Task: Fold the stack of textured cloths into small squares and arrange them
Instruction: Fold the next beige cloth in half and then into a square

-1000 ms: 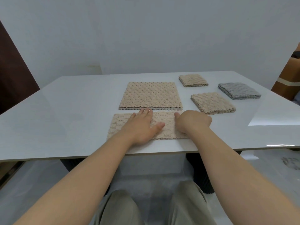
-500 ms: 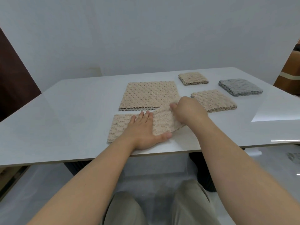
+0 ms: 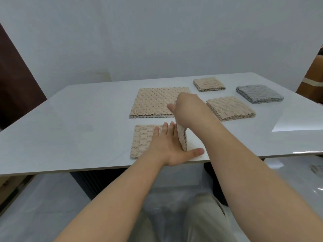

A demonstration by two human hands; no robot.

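Head view: we judge the second fold to be in hand. The cloth point(image 3: 142, 138) lies at the near edge of the table point(image 3: 78, 128), in front of the stack point(image 3: 153, 102). Our left hand point(image 3: 166, 145) presses it flat, fingers straight and together, thumb out. Our right hand point(image 3: 187, 110) pinches its right half, held upright. The next move calls for laying that half leftward, edges aligned.

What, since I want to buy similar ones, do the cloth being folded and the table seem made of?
Cloth: soft beige fabric, perhaps microfibre or cotton; it shows a raised bumpy weave and wavy edges, and bends limply in the right hand. Table: hard glossy white top, maybe ceramic, stone or lacquer; it gives sharp reflections.
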